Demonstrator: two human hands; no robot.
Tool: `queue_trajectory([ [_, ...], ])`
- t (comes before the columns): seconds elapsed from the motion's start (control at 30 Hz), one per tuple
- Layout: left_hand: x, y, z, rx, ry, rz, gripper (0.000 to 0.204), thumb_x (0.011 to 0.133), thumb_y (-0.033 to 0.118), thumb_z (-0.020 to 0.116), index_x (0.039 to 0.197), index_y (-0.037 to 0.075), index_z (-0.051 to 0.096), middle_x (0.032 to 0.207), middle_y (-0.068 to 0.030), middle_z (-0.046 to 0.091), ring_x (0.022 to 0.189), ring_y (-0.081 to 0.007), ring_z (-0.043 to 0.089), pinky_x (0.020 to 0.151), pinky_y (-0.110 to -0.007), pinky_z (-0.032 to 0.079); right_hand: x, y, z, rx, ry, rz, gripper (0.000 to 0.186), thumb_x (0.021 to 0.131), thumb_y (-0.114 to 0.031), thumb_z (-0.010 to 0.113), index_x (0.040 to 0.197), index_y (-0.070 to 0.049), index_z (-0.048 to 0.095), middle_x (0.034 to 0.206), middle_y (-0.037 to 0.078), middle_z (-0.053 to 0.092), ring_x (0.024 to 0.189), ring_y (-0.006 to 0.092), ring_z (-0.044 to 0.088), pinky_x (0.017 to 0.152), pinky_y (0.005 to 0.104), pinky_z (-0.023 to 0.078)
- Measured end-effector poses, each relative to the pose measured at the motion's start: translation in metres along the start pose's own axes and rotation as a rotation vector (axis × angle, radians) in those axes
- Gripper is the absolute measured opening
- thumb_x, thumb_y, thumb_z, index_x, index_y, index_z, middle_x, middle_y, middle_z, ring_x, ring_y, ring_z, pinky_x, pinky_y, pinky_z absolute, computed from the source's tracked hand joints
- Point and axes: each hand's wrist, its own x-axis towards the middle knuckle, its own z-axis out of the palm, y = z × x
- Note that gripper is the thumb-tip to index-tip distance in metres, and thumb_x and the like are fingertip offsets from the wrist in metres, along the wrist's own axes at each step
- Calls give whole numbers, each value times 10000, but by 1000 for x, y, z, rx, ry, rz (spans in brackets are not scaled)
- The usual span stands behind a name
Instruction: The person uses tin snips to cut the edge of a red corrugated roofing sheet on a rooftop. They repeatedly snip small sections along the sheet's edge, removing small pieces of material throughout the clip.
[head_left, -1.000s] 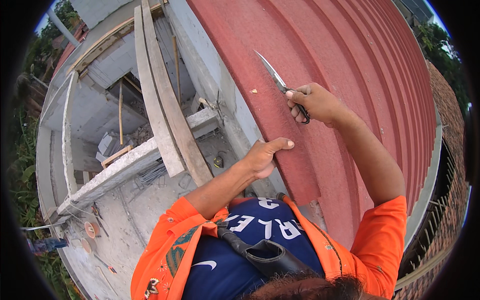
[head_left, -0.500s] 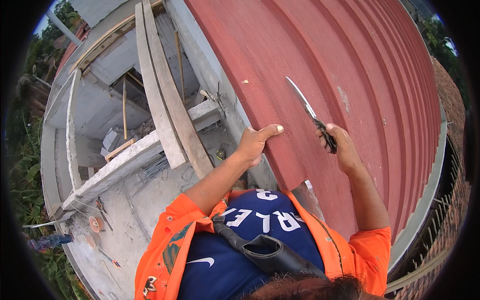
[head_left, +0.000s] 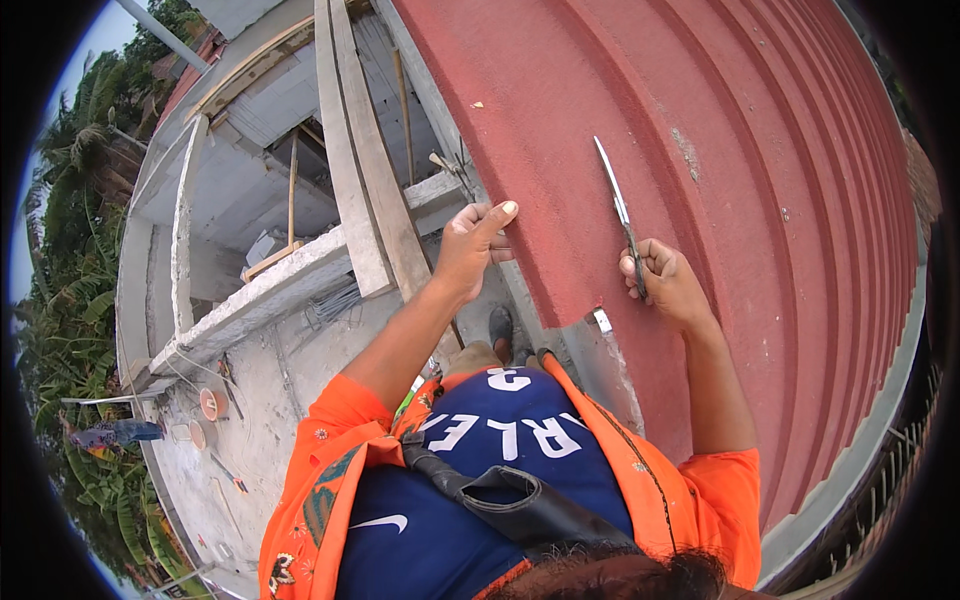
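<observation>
My left hand (head_left: 475, 245) is at the left edge of a red ribbed roof sheet (head_left: 640, 90). Its thumb lies along the top of the rim and the fingers curl beside it, closed on the edge. In my right hand (head_left: 665, 275), closed around the dark handle, is a slim pair of scissors (head_left: 618, 190). The blades are together, seen nearly edge-on, pointing away from me above the sheet. Where the sheet ends close to my body, a small white piece (head_left: 602, 320) sits at its corner.
Left of the roof, two long planks (head_left: 365, 170) slope across a concrete beam (head_left: 290, 275). A lower concrete floor (head_left: 290, 380) carries a tool and orange buckets (head_left: 213, 404). My shoe (head_left: 501, 325) shows below. Foliage (head_left: 75, 290) borders the far left.
The view has shifted, with both hands further up and left in the picture. The scissors have turned more upright and edge-on. More of my left hand's curled fingers shows beside the roof edge.
</observation>
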Motion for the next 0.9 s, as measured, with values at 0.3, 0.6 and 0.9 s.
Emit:
queue_trajectory([
  [0.3,-44,-11,-60,293,147,227,388,1032,292,826,1251,2,689,1190,-115,778,1002,-165,745,891,-314,594,3,9,5,14,39,-46,308,1030,-389,821,1053,-101,715,784,-35,682,689,62,625,595,234,423],
  [0.6,-32,54,-63,382,105,464,766,962,349,895,1488,-85,549,1526,-284,569,1442,-361,577,1234,-488,437,0,1,11,-75,141,-5,261,964,-335,881,985,-117,740,775,-32,687,686,75,640,593,247,434],
  [0.9,62,90,-4,-128,-179,-42,1304,830,490,972,1655,-180,216,1667,-371,375,1616,-440,344,1316,-587,300,-5,0,23,-479,327,-57,330,966,-322,876,1017,-29,732,796,70,689,750,192,667,684,375,505],
])
